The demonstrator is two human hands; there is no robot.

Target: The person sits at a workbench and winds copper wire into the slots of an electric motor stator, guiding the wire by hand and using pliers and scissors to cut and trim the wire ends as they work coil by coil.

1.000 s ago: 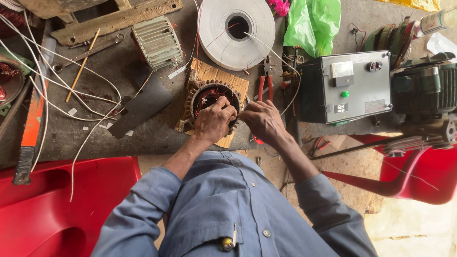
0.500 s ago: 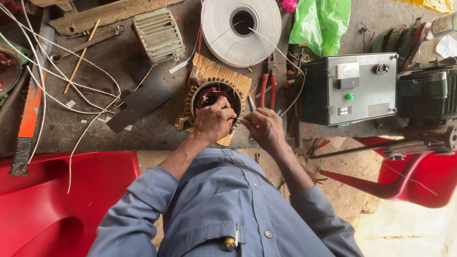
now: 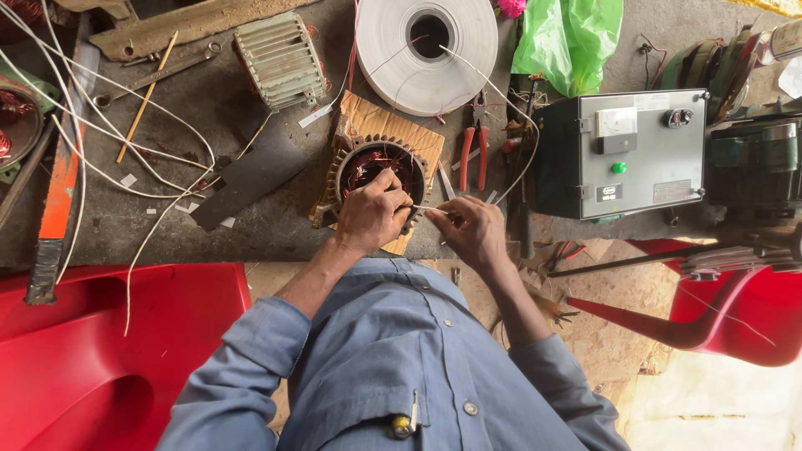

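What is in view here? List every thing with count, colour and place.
motor stator: one, copper windings inside, on cardboard at bench middle, under the left hand
white strip: one, thin, pinched between both hands
tape roll: one, white, top middle
pliers: one, red handles, right of the stator
control box: one, grey, green button, right
finned block: one, pale green, top left
plastic bag: one, green, top
chairs: two, red, lower left and lower right
left hand: on the stator rim
right hand: beside it, holding the strip
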